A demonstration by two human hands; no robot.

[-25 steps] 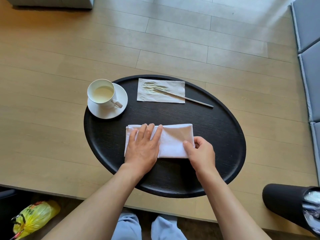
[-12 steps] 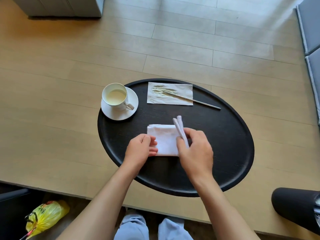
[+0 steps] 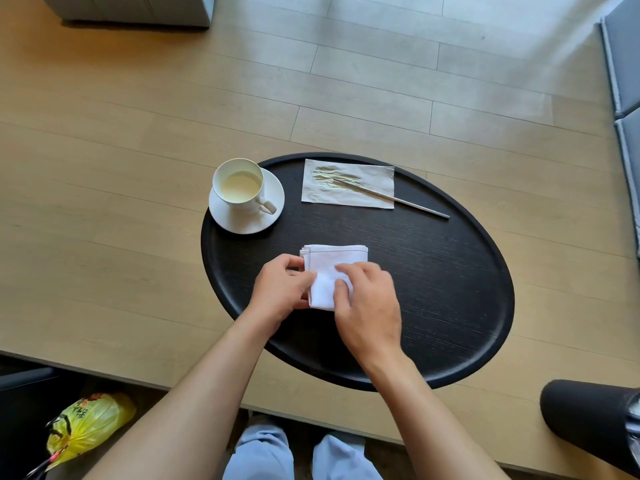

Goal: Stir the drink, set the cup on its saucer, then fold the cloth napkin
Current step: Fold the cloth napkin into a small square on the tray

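Observation:
A white cloth napkin (image 3: 334, 263) lies folded into a small square on the black oval tray (image 3: 433, 289). My left hand (image 3: 282, 292) pinches its left edge between thumb and fingers. My right hand (image 3: 369, 306) presses on the napkin's near right part and hides that corner. A white cup (image 3: 239, 187) holding a pale drink stands on its white saucer (image 3: 247, 220) at the tray's far left, handle pointing right. A thin metal stirrer (image 3: 391, 199) rests with its tip on a stained paper napkin (image 3: 348, 188) at the tray's far side.
The tray sits on a light wooden table (image 3: 104, 202). A black cylindrical container (image 3: 585, 420) stands at the near right. A yellow plastic bag (image 3: 86, 424) lies on the floor at the lower left. Grey cushions (image 3: 623, 64) line the right edge.
The napkin went from a long rectangle to a small square: my right hand lifted its right end, carried it over to the left and laid it flat. My left hand shifted to the left edge.

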